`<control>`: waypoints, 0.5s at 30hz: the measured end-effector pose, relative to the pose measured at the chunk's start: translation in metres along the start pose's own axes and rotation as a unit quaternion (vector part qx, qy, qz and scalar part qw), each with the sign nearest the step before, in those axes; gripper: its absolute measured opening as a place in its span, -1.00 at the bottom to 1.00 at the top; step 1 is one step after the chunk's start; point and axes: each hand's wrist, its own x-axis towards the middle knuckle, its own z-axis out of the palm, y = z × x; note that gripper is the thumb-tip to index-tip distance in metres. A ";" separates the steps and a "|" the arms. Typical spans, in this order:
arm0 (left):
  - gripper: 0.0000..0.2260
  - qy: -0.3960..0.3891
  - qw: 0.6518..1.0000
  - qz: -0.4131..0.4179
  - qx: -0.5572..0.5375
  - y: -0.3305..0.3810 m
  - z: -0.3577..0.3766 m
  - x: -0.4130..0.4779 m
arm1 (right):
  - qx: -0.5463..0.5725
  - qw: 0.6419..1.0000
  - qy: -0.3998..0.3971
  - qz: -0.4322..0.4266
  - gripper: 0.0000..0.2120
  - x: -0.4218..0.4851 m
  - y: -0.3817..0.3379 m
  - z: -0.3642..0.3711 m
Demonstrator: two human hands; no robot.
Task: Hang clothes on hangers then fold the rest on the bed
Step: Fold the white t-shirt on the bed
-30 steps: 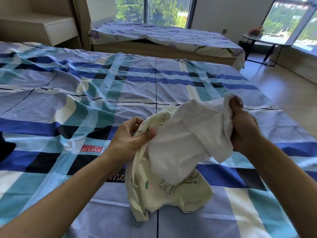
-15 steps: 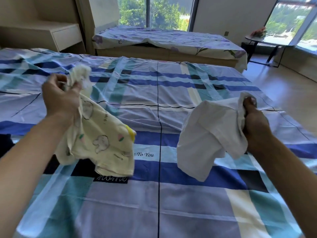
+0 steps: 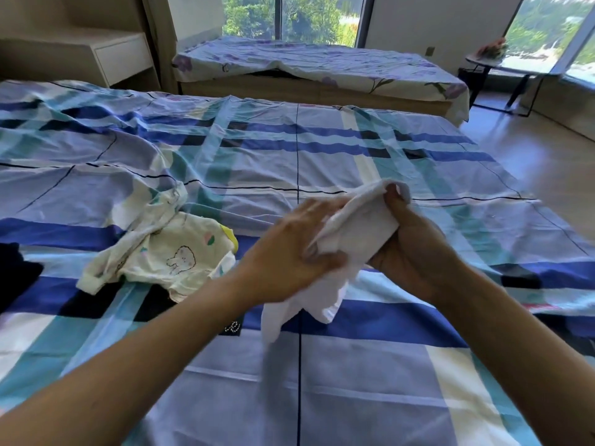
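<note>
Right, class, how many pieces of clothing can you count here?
3: a white garment held in left hand and right hand, a cream printed top on the plaid bed left of it, a dark piece cut off at the left edge. Others may be hidden.

My bare forearms reach forward, hands meeting. My right hand (image 3: 415, 249) grips a white garment (image 3: 354, 226) in curled fingers, thumb up. My left hand (image 3: 286, 252), slightly blurred, pinches it between thumb and fingers.

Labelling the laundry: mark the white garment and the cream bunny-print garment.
white garment (image 3: 354, 226): head view, on its bunched upper fold.
cream bunny-print garment (image 3: 181, 259): head view, on the bunny drawing.
</note>
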 end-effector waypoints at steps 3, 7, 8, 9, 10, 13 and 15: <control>-0.69 0.022 0.998 -0.018 -0.059 -0.007 -0.015 0.005 | -0.082 0.996 0.010 -0.012 -0.69 -0.001 -0.010 -0.002; -0.78 0.008 0.994 -0.033 -0.103 -0.009 -0.026 0.008 | -0.152 0.986 0.040 -0.054 -0.60 0.002 -0.021 -0.004; -0.80 0.007 0.993 -0.039 -0.113 -0.009 -0.028 0.009 | -0.169 0.983 0.045 -0.062 -0.55 0.001 -0.023 -0.004; -0.81 0.011 0.993 -0.044 -0.109 -0.010 -0.028 0.010 | -0.182 0.979 0.056 -0.068 -0.56 -0.001 -0.025 -0.002; -0.82 0.027 0.994 -0.049 -0.091 -0.010 -0.030 0.012 | -0.185 0.978 0.076 -0.068 -0.63 -0.004 -0.027 -0.001; -0.80 0.093 0.993 -0.065 -0.034 -0.011 -0.035 0.018 | -0.196 0.973 0.117 -0.042 -0.75 -0.009 -0.034 -0.004; -0.81 0.123 0.990 -0.068 -0.011 -0.005 -0.040 0.023 | -0.269 0.958 0.091 -0.039 -0.71 -0.008 -0.038 -0.010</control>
